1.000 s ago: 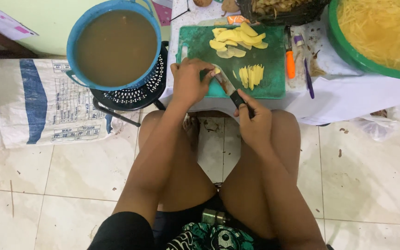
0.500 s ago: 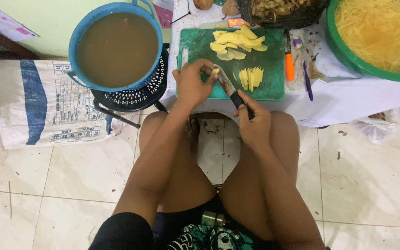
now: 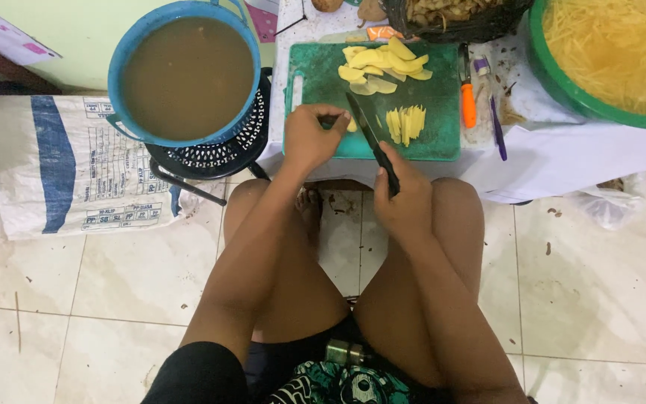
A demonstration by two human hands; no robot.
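a: knife (image 3: 372,142) lifted off the stack now, right hand (image 3: 405,198) clamped round its handle.
b: left hand (image 3: 312,138) curled on a potato piece (image 3: 351,124), near edge of the green board (image 3: 435,97).
a: repositioning between cuts, i'd say.

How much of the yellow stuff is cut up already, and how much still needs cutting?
Done: a green tub full of thin yellow strips, plus a small cut bundle on the green cutting board. In hand: the left hand steadies a small piece at the board's near edge, and the right hand holds a dark knife over it. Left: a pile of flat yellow slices at the board's far side, not yet cut into strips.
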